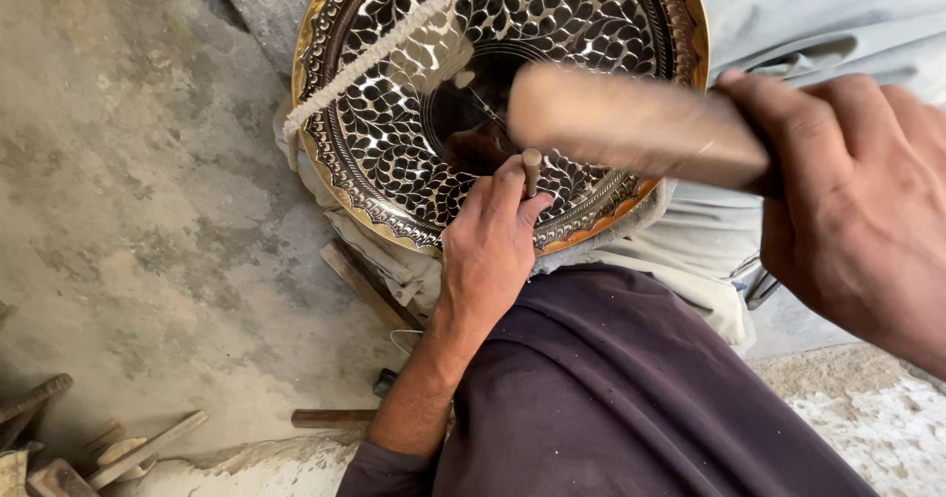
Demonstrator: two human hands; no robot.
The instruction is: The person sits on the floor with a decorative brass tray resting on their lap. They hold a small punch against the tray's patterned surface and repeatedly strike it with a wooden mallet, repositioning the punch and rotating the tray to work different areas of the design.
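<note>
On the round patterned brass plate (414,132), left hand (488,251) pinches an upright metal punch (531,170); right hand (857,211) grips a blurred, probably wooden mallet (631,123) lying crosswise.

One round engraved brass tray (414,132) with a leaf pattern. One twisted cord (374,54) across it. One punch (531,170), pinched in the left hand (488,251). One wooden mallet (631,128), blurred, in the right hand (857,201). Two hands in all. One pale cloth (690,241) under the tray. On the floor (128,211), about five wooden-handled tools (148,448) at lower left; their exact number is unclear.
</note>
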